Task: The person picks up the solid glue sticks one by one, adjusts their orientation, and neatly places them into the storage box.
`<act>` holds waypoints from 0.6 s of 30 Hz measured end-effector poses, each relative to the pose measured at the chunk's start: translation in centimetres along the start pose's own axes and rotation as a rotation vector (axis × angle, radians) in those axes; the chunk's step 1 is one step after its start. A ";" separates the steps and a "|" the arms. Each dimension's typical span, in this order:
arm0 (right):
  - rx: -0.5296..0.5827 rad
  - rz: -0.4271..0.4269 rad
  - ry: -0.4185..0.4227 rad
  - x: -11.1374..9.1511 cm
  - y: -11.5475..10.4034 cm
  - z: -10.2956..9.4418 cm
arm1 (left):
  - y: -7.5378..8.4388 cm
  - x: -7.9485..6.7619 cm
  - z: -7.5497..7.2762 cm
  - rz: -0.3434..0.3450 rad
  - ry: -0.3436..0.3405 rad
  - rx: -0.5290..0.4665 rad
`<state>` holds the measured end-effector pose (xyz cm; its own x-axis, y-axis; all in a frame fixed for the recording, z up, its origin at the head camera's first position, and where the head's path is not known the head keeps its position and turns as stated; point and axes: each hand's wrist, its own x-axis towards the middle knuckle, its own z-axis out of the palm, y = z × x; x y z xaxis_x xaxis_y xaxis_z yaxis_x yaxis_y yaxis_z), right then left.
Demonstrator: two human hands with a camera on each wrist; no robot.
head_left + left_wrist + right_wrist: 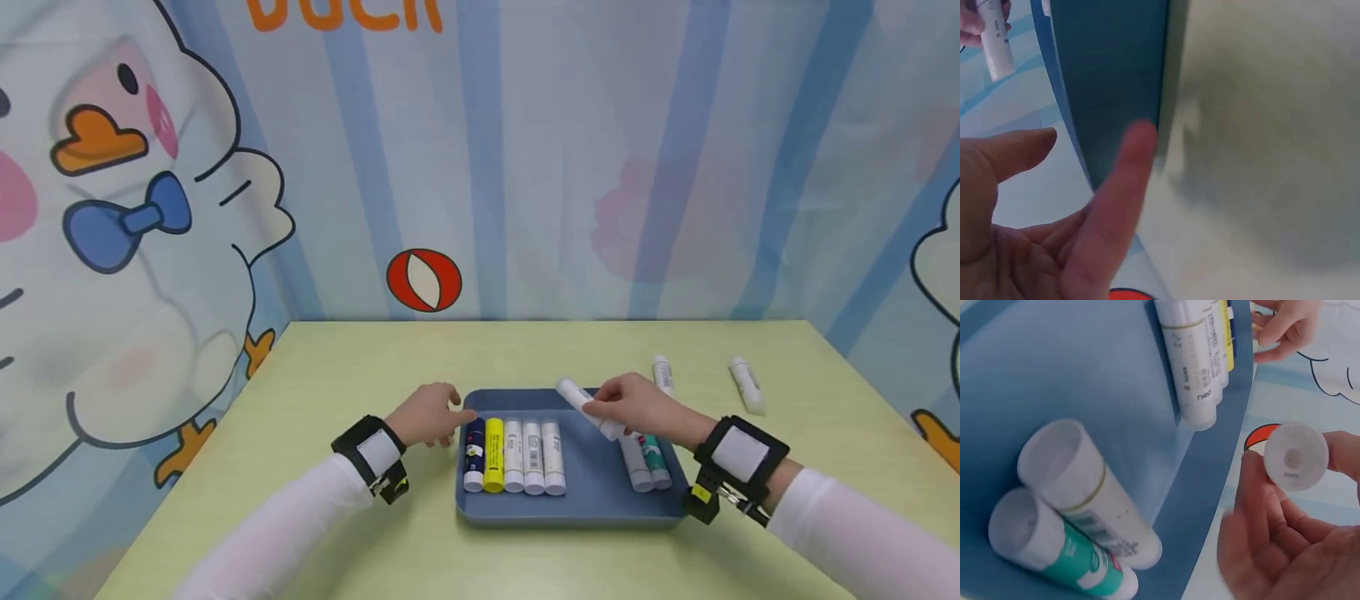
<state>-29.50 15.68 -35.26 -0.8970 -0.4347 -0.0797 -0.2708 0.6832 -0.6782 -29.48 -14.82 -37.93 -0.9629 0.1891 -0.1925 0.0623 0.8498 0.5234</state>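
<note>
My right hand (637, 403) pinches a white glue stick (576, 395) over the blue tray (517, 510); in the right wrist view its round end (1297, 456) faces the camera. At the tray's left edge, my left hand (429, 415) has its fingers loosely spread and holds nothing. A dark blue glue stick (475, 454), a yellow one (493, 455) and several white ones (533, 457) lie side by side in the tray's left part. To the right, inside the tray, lie another white glue stick (1104, 512) and a green-labelled one (1088, 562).
Two more white glue sticks lie on the pale yellow table (360, 350) behind the tray to the right, one (663, 373) partly hidden by my right hand and one (747, 386) farther right. A printed cartoon backdrop (540, 167) hangs behind the table.
</note>
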 end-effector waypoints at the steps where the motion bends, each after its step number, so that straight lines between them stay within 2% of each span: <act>1: -0.022 0.006 0.002 -0.1 0.0 0.0 | -0.2 0.0 0.2 -0.026 -0.032 -0.055; 4: -0.087 0.015 0.019 -0.3 0.0 -0.1 | -0.5 0.3 0.6 -0.057 -0.085 -0.156; 7: -0.158 0.032 0.039 -0.3 -0.1 0.1 | -0.6 0.5 0.8 -0.062 -0.094 -0.195; 14: -0.326 0.034 0.058 -0.6 -0.2 0.6 | -0.6 0.6 0.8 -0.049 -0.092 -0.225; 18: -0.380 0.047 0.047 -0.7 -0.4 0.9 | -0.5 0.7 0.7 -0.051 -0.095 -0.212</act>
<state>-28.46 15.13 -35.60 -0.9242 -0.3763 -0.0650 -0.3311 0.8745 -0.3545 -30.05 -14.79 -38.89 -0.9339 0.2021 -0.2951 -0.0522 0.7391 0.6716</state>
